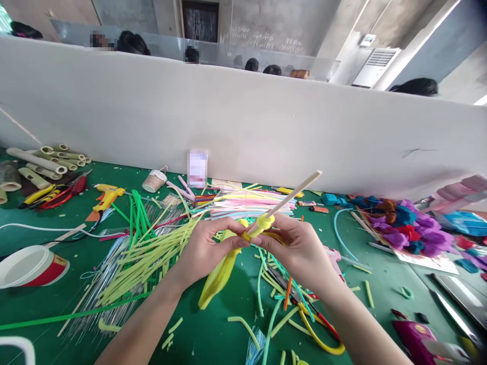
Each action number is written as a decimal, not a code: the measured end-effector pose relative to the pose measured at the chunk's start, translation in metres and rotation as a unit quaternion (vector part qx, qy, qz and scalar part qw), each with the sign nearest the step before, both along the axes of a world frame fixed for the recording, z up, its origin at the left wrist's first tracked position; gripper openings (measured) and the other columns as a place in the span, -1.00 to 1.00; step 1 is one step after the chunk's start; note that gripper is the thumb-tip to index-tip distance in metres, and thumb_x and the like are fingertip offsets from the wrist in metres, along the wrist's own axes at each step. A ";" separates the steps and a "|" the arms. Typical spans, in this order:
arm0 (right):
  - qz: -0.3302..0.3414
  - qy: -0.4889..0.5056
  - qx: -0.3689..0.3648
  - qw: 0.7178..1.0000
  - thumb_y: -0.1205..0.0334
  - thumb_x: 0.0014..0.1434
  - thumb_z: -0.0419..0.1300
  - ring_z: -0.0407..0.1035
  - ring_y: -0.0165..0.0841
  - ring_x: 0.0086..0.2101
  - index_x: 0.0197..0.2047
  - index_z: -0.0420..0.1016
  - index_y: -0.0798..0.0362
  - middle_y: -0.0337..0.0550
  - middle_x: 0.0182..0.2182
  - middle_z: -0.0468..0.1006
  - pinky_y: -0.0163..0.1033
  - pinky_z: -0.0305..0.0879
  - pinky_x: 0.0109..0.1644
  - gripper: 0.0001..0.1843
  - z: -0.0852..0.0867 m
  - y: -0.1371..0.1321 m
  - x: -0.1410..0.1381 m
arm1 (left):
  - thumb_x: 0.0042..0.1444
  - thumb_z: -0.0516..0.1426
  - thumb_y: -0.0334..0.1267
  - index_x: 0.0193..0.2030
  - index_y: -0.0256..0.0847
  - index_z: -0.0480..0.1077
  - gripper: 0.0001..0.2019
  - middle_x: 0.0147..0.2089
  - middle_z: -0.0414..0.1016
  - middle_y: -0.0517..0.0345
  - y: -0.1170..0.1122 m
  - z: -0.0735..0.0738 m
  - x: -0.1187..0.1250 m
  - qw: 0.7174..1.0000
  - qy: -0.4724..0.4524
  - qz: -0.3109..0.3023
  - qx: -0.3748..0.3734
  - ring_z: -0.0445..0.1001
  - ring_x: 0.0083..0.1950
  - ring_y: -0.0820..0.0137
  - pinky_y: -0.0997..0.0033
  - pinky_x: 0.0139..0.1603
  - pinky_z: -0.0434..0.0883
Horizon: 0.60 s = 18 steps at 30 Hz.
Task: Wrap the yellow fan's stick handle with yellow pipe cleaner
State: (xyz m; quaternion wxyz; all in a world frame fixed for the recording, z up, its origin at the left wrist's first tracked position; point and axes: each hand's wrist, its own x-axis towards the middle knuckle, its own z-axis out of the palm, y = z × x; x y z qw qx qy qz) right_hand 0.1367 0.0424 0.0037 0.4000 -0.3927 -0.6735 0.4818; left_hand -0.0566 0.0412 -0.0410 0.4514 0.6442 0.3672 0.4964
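My left hand (211, 246) pinches a yellow fuzzy pipe cleaner (265, 221) between thumb and fingertips. Opposite it, my right hand (294, 243) grips the same yellow piece, with its fingers partly hidden behind. The pipe cleaner is wound round the lower end of a pale wooden stick (299, 191), which points up and to the right. A longer yellow fuzzy piece (217, 284) hangs below my left hand. Both hands are held above the green table (213, 334). Yellow-green pipe cleaners (152, 261) lie spread beside my left forearm.
Scissors (321, 338) and cut pieces lie below my right hand. A glue gun (107, 196), pliers (57, 195), bamboo tubes (41, 161) and a paper cup (36, 266) stand left. Purple fuzzy pieces (426, 228) lie right. A white partition (243, 116) rises behind; people's heads show beyond.
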 end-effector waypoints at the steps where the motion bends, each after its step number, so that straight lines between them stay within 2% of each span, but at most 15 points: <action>1: 0.001 0.001 0.002 1.000 0.20 0.15 0.36 0.49 -0.30 -0.28 -0.27 0.64 0.02 -0.14 -0.31 0.61 -0.18 0.45 -0.17 -0.91 0.000 0.001 0.000 | 0.08 0.34 -0.29 -0.27 -0.14 0.60 -0.94 -0.27 0.66 0.21 0.001 -0.001 0.000 0.999 -0.030 -0.016 -0.030 0.58 -0.21 0.39 0.44 -0.11 0.43; 3: 0.020 0.019 -0.011 1.000 0.21 0.08 0.42 0.47 -0.35 -0.33 -0.33 0.64 0.03 -0.18 -0.36 0.59 -0.23 0.43 -0.22 -0.90 0.002 0.005 -0.001 | 0.04 0.37 -0.26 -0.28 -0.16 0.61 -0.90 -0.30 0.67 0.18 0.003 -0.005 0.002 0.986 -0.107 -0.066 -0.109 0.58 -0.24 0.38 0.43 -0.16 0.45; 6: 0.078 0.072 -0.087 0.990 0.22 -0.03 0.50 0.47 -0.41 -0.44 -0.40 0.63 0.05 -0.22 -0.45 0.58 -0.27 0.43 -0.30 -0.84 0.004 0.013 -0.002 | 0.00 0.40 -0.23 -0.32 -0.20 0.60 -0.86 -0.39 0.66 0.15 0.003 -0.013 0.007 0.939 -0.235 -0.141 -0.209 0.57 -0.36 0.42 0.46 -0.27 0.45; 8: 0.117 0.110 -0.147 0.976 0.22 -0.05 0.51 0.48 -0.43 -0.49 -0.40 0.62 0.07 -0.25 -0.51 0.58 -0.29 0.45 -0.33 -0.81 0.003 0.018 -0.003 | -0.04 0.42 -0.22 -0.35 -0.23 0.58 -0.82 -0.43 0.65 0.15 0.003 -0.018 0.011 0.911 -0.295 -0.161 -0.237 0.55 -0.41 0.45 0.48 -0.30 0.44; 10: 0.146 0.136 -0.188 0.962 0.22 -0.05 0.51 0.48 -0.44 -0.52 -0.38 0.63 0.08 -0.27 -0.53 0.59 -0.30 0.46 -0.34 -0.80 0.002 0.022 -0.005 | -0.06 0.43 -0.21 -0.36 -0.26 0.58 -0.79 -0.45 0.63 0.13 0.003 -0.021 0.014 0.896 -0.324 -0.172 -0.250 0.55 -0.42 0.45 0.49 -0.30 0.43; 14: 0.180 0.154 -0.220 0.946 0.23 -0.02 0.50 0.52 -0.44 -0.49 -0.35 0.63 0.11 -0.21 -0.50 0.64 -0.32 0.47 -0.32 -0.80 0.001 0.027 -0.007 | -0.08 0.44 -0.14 -0.41 -0.28 0.56 -0.74 -0.49 0.59 0.13 0.004 -0.021 0.015 0.893 -0.321 -0.190 -0.251 0.53 -0.42 0.43 0.46 -0.28 0.43; 18: 0.217 0.132 -0.221 0.941 0.21 0.01 0.48 0.52 -0.44 -0.48 -0.36 0.63 0.11 -0.21 -0.51 0.64 -0.31 0.45 -0.30 -0.81 0.005 0.031 -0.011 | -0.12 0.45 -0.11 -0.46 -0.30 0.55 -0.70 -0.50 0.57 0.12 0.008 -0.015 0.005 0.900 -0.285 -0.198 -0.263 0.51 -0.43 0.45 0.46 -0.26 0.42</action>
